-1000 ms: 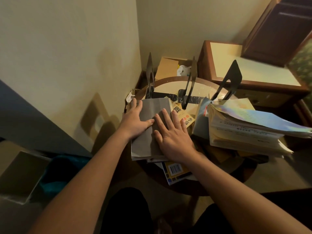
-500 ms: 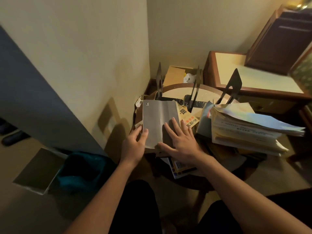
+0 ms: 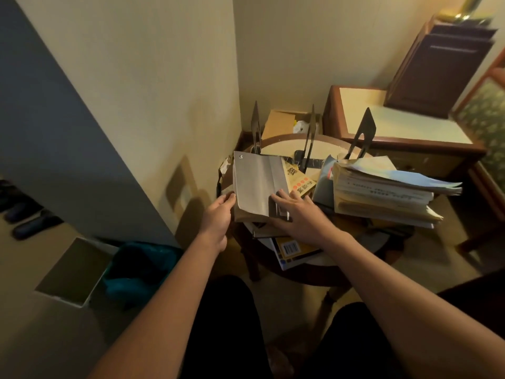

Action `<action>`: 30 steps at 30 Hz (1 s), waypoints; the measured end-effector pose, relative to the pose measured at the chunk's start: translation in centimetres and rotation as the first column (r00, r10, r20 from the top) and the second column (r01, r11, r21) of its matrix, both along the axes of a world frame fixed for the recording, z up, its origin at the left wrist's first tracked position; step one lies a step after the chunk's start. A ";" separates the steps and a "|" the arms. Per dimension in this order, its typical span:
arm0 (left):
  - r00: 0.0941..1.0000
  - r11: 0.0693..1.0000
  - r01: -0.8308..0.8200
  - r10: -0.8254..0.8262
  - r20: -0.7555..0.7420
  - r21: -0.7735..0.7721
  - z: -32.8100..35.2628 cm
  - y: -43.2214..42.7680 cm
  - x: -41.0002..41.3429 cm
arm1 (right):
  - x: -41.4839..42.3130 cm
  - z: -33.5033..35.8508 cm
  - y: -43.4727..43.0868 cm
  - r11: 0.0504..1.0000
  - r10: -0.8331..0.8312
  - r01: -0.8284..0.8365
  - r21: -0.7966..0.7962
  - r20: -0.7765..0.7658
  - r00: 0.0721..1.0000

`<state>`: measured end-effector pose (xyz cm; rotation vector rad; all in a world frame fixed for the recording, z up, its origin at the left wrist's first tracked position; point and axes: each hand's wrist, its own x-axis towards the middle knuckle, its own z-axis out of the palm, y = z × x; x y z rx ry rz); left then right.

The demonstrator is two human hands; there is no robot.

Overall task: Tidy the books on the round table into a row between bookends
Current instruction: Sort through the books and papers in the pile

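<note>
A grey book point(image 3: 255, 181) lies on top of a pile at the left of the round table point(image 3: 289, 138). My left hand point(image 3: 218, 216) grips its near left corner, thumb against the edge. Along the book's near right edge rests my right hand point(image 3: 302, 216), fingers straight and spread. Three black metal bookends stand upright at the back: one point(image 3: 255, 127) just behind the grey book, one point(image 3: 310, 138) in the middle, one point(image 3: 364, 131) to the right. A yellow book point(image 3: 299, 179) lies beside the grey one. A tall, leaning stack of books point(image 3: 382, 192) fills the right side.
A book with a barcode point(image 3: 291, 248) juts over the table's near edge. A cardboard box point(image 3: 278, 123) sits behind the table in the corner. A wooden side table point(image 3: 396, 124) stands at the right. At the lower left are a white bin point(image 3: 73, 272) and teal cloth point(image 3: 142, 269).
Both hands slid from the middle of the grey cover to its near edge. The left hand left the top and took the near left corner.
</note>
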<state>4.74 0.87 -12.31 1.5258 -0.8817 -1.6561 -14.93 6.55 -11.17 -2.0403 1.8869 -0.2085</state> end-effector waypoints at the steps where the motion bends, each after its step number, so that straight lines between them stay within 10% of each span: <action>1: 1.000 1.000 0.012 -0.012 -0.006 0.011 0.0 -0.3 -0.2 | 0.3 0.5 0.2 1.000 -0.031 0.030 0.009 0.050 0.998; 10: 0.982 0.982 0.172 -0.165 0.089 -0.084 4.2 -1.1 -1.9 | 0.7 2.9 0.5 0.989 -0.150 0.130 0.074 0.450 0.880; 16: 0.952 0.911 0.272 -0.206 0.228 -0.311 5.8 0.4 -3.3 | 0.4 4.1 0.4 0.972 -0.233 0.162 0.168 0.748 0.621; 30: 0.855 0.733 0.473 -0.247 0.456 -0.489 6.9 2.3 -7.9 | -0.9 7.0 0.3 0.960 -0.240 0.242 0.143 0.864 0.442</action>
